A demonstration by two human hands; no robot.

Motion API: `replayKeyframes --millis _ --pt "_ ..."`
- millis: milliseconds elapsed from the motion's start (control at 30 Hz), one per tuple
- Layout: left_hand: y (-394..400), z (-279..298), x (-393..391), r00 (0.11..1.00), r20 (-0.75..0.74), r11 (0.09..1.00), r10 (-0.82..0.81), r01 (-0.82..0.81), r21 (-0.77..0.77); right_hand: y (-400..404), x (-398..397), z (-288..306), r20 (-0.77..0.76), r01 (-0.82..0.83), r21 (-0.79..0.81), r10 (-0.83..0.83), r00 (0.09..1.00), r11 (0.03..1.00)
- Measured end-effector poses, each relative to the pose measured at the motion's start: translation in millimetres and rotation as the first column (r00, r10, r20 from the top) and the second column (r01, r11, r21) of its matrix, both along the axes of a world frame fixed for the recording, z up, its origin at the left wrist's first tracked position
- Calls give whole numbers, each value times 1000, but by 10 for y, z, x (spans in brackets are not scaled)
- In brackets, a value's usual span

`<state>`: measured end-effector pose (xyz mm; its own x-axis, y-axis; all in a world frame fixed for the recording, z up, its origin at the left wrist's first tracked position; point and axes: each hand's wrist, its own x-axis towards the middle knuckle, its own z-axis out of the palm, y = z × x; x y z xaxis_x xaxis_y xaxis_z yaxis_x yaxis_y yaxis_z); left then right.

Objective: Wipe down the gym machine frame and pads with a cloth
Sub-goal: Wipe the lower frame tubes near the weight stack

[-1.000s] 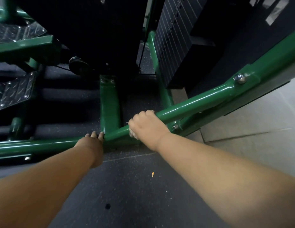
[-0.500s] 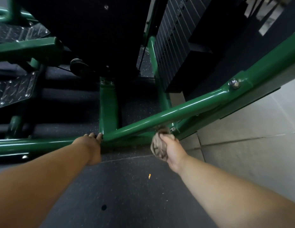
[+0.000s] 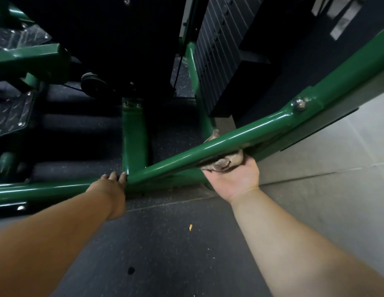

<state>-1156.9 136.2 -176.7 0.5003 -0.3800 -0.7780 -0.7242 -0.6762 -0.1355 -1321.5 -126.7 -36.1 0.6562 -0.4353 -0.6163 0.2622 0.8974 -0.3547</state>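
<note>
The gym machine's green frame fills the view, with a sloping tube [image 3: 240,138] rising to the right from a joint on a low horizontal tube [image 3: 43,189]. My right hand [image 3: 234,179] lies palm up beneath the sloping tube and holds a crumpled brown cloth [image 3: 223,162] against its underside. Its fingers are hidden behind the tube, and a corner of cloth shows above it. My left hand [image 3: 110,189] rests on the low tube at the joint with its fingertips laid over the top.
A black weight stack [image 3: 216,50] stands behind the sloping tube, and a large black panel [image 3: 111,39] is above a short green post [image 3: 134,136]. Metal tread plates [image 3: 11,112] sit at the left. Dark rubber floor with a small orange scrap [image 3: 190,227] meets pale tiles [image 3: 326,179].
My right hand left the top of the sloping tube, dropped below it, turned palm up and moved right along the underside with the cloth. My left hand stayed put.
</note>
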Motion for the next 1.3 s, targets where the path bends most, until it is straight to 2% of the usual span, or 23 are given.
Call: replayKeyframes --millis 200,367,633,700,767,833,900,1200,1300 --pt "16 25 -37 999 10 999 33 -33 -40 -110 -214 255 -17 96 -38 -97 995 995" --pt "20 20 -5 1000 7 1000 19 -19 -22 36 -42 174 -94 58 -172 -75 993 983" --pt "-23 92 -9 1000 0 1000 5 -5 18 127 172 -2 -126 8 -232 -39 991 973" --pt "-36 60 -33 1000 1 999 10 -10 33 174 195 -111 -193 -37 -252 -13 981 967" --pt "-57 60 -70 1000 2 999 19 -19 36 263 225 -329 -343 -132 -263 35 939 956" --pt "-74 100 -104 1000 3 999 23 -23 29 388 271 -559 -522 -242 -225 93 848 944" --pt "-67 132 -118 1000 -4 999 31 -31 29 516 322 -738 -599 -277 -177 120 792 945" --pt "-59 188 -66 999 -37 999 21 -20 25 814 568 -1175 -652 -385 -79 245 717 919" --pt "-32 171 -52 999 -39 1000 16 -15 20 832 601 -1183 -619 -326 10 262 740 945"
